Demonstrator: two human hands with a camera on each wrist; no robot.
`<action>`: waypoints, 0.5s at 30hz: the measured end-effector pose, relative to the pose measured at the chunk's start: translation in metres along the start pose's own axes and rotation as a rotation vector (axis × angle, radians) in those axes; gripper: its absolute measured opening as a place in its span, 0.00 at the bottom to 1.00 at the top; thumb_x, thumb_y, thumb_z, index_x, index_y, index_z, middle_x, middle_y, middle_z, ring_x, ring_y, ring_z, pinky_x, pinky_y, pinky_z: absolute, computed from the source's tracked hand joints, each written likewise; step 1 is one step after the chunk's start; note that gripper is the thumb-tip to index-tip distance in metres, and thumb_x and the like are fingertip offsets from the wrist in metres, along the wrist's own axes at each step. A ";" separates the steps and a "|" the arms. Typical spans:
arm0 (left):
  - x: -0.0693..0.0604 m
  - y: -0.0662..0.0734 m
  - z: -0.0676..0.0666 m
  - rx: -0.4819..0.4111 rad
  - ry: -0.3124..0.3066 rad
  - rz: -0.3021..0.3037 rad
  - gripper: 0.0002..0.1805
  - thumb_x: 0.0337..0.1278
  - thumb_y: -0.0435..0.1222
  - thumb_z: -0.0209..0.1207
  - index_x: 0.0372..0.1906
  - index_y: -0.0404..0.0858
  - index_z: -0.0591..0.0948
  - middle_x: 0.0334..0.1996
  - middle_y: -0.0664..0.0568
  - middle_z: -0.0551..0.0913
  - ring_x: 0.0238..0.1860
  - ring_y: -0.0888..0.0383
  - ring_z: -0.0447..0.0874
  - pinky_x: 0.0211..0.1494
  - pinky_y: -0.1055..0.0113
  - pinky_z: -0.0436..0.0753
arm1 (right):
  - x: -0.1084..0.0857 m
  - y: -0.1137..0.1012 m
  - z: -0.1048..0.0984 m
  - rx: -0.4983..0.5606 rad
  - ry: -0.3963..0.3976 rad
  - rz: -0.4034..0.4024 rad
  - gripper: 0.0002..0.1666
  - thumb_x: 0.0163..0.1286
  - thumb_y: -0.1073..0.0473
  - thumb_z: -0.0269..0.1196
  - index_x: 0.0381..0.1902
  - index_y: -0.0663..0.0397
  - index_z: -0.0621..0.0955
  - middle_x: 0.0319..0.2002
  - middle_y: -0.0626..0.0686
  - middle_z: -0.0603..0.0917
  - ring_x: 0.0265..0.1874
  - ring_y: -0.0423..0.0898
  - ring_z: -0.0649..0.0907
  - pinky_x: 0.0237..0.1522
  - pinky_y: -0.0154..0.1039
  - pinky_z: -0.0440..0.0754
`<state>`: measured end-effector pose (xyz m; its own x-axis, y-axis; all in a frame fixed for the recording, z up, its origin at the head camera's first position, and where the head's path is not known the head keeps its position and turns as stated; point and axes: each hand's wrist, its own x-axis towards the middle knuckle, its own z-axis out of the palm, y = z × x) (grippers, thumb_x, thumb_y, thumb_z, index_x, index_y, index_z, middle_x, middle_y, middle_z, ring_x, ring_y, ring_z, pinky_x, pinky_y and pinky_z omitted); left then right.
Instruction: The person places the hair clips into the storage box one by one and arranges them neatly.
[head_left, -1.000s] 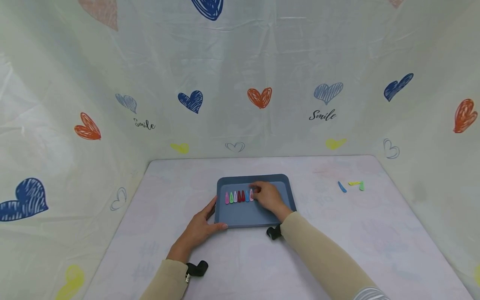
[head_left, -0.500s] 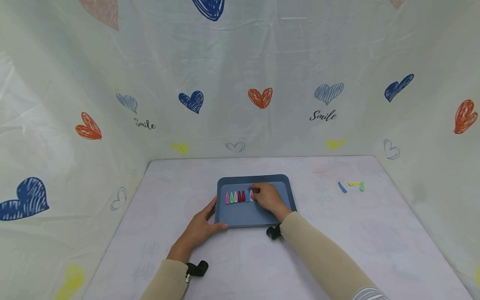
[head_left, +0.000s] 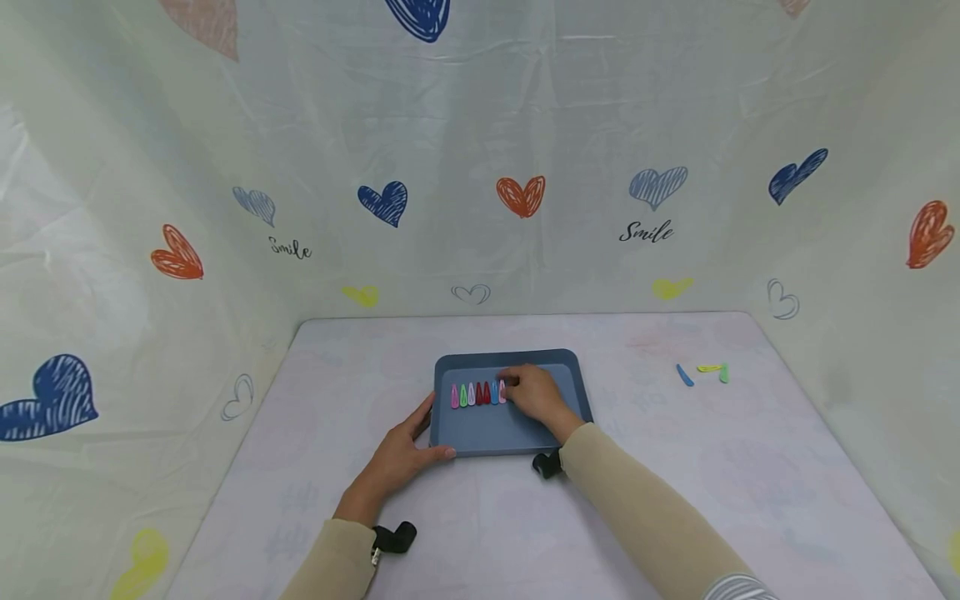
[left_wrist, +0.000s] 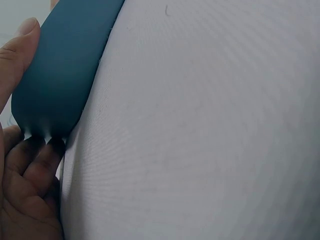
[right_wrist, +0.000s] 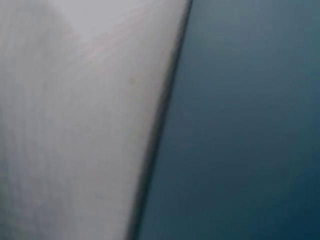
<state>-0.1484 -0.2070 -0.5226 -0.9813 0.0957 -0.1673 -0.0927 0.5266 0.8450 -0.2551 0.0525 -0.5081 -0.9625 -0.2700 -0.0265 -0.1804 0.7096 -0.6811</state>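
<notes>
Pale surface (head_left: 480, 533): your left grip (head_left: 397, 455) holds the blue rectangular tray (head_left: 487, 432); right grip (head_left: 536, 393) pinches the pink teardrop clip (head_left: 502, 390); align it.

a pale, cloth-covered table (head_left: 750, 467) carries a rectangular blue-grey tray (head_left: 480, 435); well to its right lie a slim blue clip (head_left: 684, 375), a slim yellow clip (head_left: 708, 367), a slim green clip (head_left: 723, 373).

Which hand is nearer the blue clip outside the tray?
Right. The right hand is over the tray, left of the blue clip; the left hand is farther left, at the tray's left edge.
</notes>
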 end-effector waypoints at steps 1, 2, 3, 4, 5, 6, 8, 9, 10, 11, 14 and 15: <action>0.000 0.000 0.000 0.001 0.001 -0.001 0.61 0.49 0.54 0.80 0.86 0.57 0.56 0.82 0.45 0.64 0.82 0.43 0.62 0.82 0.40 0.62 | 0.000 0.000 0.000 -0.004 0.002 -0.002 0.19 0.71 0.60 0.71 0.59 0.51 0.89 0.40 0.51 0.87 0.38 0.45 0.81 0.44 0.44 0.81; 0.000 0.000 0.000 0.003 0.002 0.000 0.61 0.49 0.54 0.80 0.86 0.57 0.56 0.82 0.44 0.64 0.82 0.43 0.62 0.82 0.40 0.62 | 0.000 0.000 0.000 -0.007 0.003 -0.004 0.19 0.71 0.60 0.71 0.59 0.51 0.89 0.40 0.51 0.87 0.38 0.46 0.81 0.43 0.43 0.81; 0.000 0.000 0.000 0.007 0.003 0.001 0.61 0.50 0.54 0.79 0.86 0.57 0.56 0.82 0.44 0.64 0.81 0.43 0.63 0.82 0.40 0.62 | 0.000 0.000 0.001 -0.009 0.005 -0.007 0.19 0.71 0.60 0.71 0.59 0.51 0.89 0.40 0.51 0.87 0.38 0.45 0.81 0.43 0.43 0.81; 0.000 0.000 0.000 0.009 0.004 0.001 0.61 0.50 0.54 0.79 0.86 0.57 0.56 0.82 0.44 0.64 0.81 0.43 0.63 0.82 0.40 0.62 | 0.000 0.000 0.001 -0.012 0.006 -0.010 0.19 0.71 0.60 0.71 0.59 0.51 0.89 0.40 0.51 0.87 0.38 0.45 0.80 0.43 0.43 0.81; 0.000 0.000 0.000 0.010 0.004 0.001 0.61 0.50 0.54 0.79 0.86 0.57 0.56 0.82 0.44 0.64 0.81 0.43 0.63 0.82 0.40 0.63 | 0.000 0.000 0.001 -0.014 0.008 -0.013 0.19 0.71 0.60 0.71 0.58 0.52 0.89 0.39 0.51 0.87 0.38 0.45 0.80 0.42 0.43 0.81; -0.001 0.000 0.000 0.010 0.004 0.000 0.60 0.50 0.54 0.79 0.86 0.57 0.56 0.82 0.44 0.64 0.81 0.43 0.63 0.82 0.40 0.63 | 0.000 0.000 0.001 -0.015 0.010 -0.014 0.18 0.71 0.60 0.71 0.58 0.52 0.89 0.39 0.51 0.87 0.38 0.45 0.80 0.42 0.42 0.80; -0.001 0.001 0.000 0.011 0.006 0.002 0.60 0.50 0.54 0.79 0.86 0.57 0.56 0.82 0.44 0.64 0.81 0.43 0.63 0.81 0.40 0.63 | 0.000 0.000 0.001 -0.013 0.012 -0.013 0.18 0.71 0.60 0.71 0.58 0.52 0.89 0.39 0.51 0.87 0.37 0.45 0.80 0.42 0.43 0.80; 0.000 0.001 0.000 0.009 0.006 0.003 0.60 0.50 0.53 0.79 0.86 0.57 0.56 0.82 0.44 0.64 0.81 0.43 0.63 0.81 0.40 0.63 | 0.000 0.000 0.001 -0.011 0.012 -0.013 0.18 0.70 0.60 0.71 0.57 0.53 0.89 0.39 0.51 0.87 0.37 0.45 0.81 0.42 0.43 0.81; -0.001 0.001 0.000 0.008 0.006 0.004 0.60 0.50 0.53 0.79 0.86 0.57 0.56 0.82 0.44 0.64 0.81 0.43 0.63 0.81 0.41 0.63 | 0.000 0.000 0.001 -0.011 0.012 -0.012 0.18 0.70 0.60 0.71 0.57 0.53 0.89 0.39 0.52 0.88 0.37 0.45 0.81 0.43 0.43 0.81; -0.001 0.001 0.000 0.007 0.006 0.005 0.60 0.50 0.53 0.79 0.86 0.57 0.56 0.82 0.44 0.64 0.81 0.43 0.63 0.81 0.41 0.63 | 0.000 -0.001 0.001 -0.011 0.011 -0.011 0.18 0.70 0.61 0.71 0.57 0.53 0.89 0.40 0.52 0.88 0.38 0.45 0.81 0.43 0.43 0.81; -0.001 0.001 0.000 0.011 0.008 0.004 0.60 0.50 0.54 0.79 0.86 0.57 0.56 0.82 0.44 0.64 0.81 0.43 0.63 0.82 0.40 0.63 | 0.000 -0.002 0.000 -0.015 0.003 -0.003 0.18 0.71 0.61 0.70 0.58 0.53 0.89 0.40 0.52 0.88 0.38 0.46 0.81 0.43 0.44 0.81; -0.001 0.001 0.000 0.013 0.008 0.004 0.60 0.51 0.54 0.79 0.86 0.57 0.57 0.82 0.44 0.64 0.81 0.43 0.63 0.81 0.40 0.63 | 0.000 -0.002 0.000 -0.017 0.000 0.000 0.18 0.71 0.61 0.70 0.58 0.53 0.89 0.40 0.52 0.88 0.38 0.46 0.80 0.44 0.44 0.81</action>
<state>-0.1476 -0.2064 -0.5222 -0.9829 0.0912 -0.1603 -0.0869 0.5376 0.8387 -0.2549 0.0506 -0.5069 -0.9624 -0.2703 -0.0261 -0.1843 0.7206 -0.6684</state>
